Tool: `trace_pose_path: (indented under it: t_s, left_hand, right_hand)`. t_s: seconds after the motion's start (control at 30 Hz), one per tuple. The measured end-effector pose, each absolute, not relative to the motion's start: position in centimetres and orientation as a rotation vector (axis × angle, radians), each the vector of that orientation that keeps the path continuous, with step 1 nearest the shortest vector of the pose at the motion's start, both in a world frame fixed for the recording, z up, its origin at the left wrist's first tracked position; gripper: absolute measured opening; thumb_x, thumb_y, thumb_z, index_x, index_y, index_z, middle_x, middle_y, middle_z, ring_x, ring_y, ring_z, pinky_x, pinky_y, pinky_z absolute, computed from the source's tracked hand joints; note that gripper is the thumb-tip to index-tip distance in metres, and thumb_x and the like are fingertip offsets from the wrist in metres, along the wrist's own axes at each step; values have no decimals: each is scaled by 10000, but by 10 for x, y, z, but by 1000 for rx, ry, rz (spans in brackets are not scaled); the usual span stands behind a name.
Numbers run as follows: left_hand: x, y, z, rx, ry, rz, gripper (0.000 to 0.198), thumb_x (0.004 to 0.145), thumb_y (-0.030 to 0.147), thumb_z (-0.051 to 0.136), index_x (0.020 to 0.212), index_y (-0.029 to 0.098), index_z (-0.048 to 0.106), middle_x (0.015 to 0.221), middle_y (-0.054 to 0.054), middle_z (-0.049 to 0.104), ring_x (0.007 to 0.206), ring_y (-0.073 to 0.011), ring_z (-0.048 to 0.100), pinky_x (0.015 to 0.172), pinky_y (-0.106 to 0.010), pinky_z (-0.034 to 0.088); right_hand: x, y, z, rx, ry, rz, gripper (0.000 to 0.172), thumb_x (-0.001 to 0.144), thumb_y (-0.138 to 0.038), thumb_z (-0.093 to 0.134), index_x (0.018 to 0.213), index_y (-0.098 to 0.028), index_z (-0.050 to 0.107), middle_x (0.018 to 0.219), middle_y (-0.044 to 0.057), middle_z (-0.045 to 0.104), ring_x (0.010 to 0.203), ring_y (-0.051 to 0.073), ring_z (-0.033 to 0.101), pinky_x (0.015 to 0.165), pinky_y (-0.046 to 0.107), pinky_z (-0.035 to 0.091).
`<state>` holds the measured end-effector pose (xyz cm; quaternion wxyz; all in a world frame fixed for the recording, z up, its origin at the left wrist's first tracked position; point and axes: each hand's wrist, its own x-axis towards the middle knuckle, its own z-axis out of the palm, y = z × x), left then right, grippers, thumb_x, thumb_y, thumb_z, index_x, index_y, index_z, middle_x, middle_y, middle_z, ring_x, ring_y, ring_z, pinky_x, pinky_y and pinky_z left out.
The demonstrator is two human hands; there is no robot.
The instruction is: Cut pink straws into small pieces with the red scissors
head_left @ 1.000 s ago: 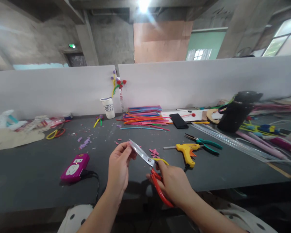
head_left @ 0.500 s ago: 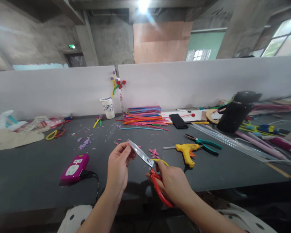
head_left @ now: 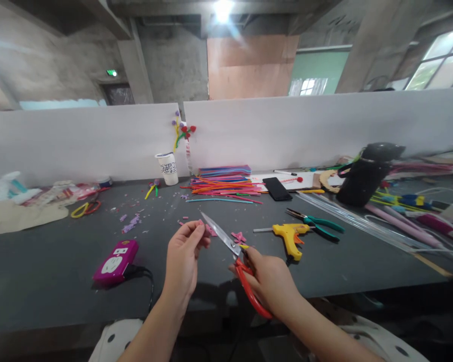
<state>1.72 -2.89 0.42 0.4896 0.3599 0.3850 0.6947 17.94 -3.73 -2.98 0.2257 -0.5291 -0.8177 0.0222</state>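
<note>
My left hand point(head_left: 184, 254) is closed in a pinch on a small pink pipe cleaner piece point(head_left: 201, 222), which barely shows at the fingertips. My right hand point(head_left: 270, 279) grips a pair of scissors point(head_left: 219, 234) by red and yellow handles. The blades look closed, and their tip lies just beside my left fingertips. Short cut pink pieces point(head_left: 239, 237) lie on the table beyond the scissors, and a few more are by my left fingers. Purple cut bits point(head_left: 131, 222) are scattered to the left.
A bundle of coloured pipe cleaners point(head_left: 226, 185) lies at the back near a paper cup point(head_left: 167, 169). On the right are a yellow glue gun point(head_left: 289, 234), green-handled pliers point(head_left: 320, 223), a phone point(head_left: 277, 189) and a black jug point(head_left: 368, 176). A magenta power box point(head_left: 116, 261) sits on the left.
The scissors have moved slightly away from my left fingertips, and their handles are closer together. My left hand stays nearly in place.
</note>
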Motion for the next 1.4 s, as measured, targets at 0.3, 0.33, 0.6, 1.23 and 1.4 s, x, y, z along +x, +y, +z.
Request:
trace_pose_path:
  t_s: [0.3,0.33,0.6,1.23,1.4]
  left_hand:
    - [31,-34,-1,856,803,1231,122,679,250,592,689,129,575,612,-5,563,499,-58,486,494,-165,377]
    - [33,-35,-2,855,782,1167,122,684,248,588,689,127,574,610,-8,562,495,-57,484,489,-165,373]
    - [39,-39,-7,900,745,973,109,701,205,566,659,105,575,587,-16,554,476,-50,470,479,-166,355]
    - [35,-33,-7,1050,963,1106,100,642,207,606,673,123,560,554,6,555,477,-77,485,481,-199,370]
    - [23,-29,-1,931,934,1318,82,638,183,618,657,129,559,562,9,561,493,-65,495,498,-177,378]
  right_hand:
    - [177,-18,-17,-1102,-1513,1259,254,692,-441,518,692,-196,453,389,-103,363,328,71,378,387,201,336]
    - [176,-17,-15,-1052,-1450,1341,254,689,-437,523,721,-193,462,360,-115,349,298,65,355,368,197,335]
    - [176,-17,-8,-903,-1402,1516,179,692,-344,515,710,-172,467,333,-121,359,263,46,329,281,152,266]
    - [182,-14,-10,-1142,-1709,1059,213,713,-396,494,717,-184,468,505,-68,454,381,56,378,379,174,294]
    - [190,-26,-12,-1315,-2035,573,247,711,-429,498,808,-203,481,560,-45,501,500,109,452,472,202,289]
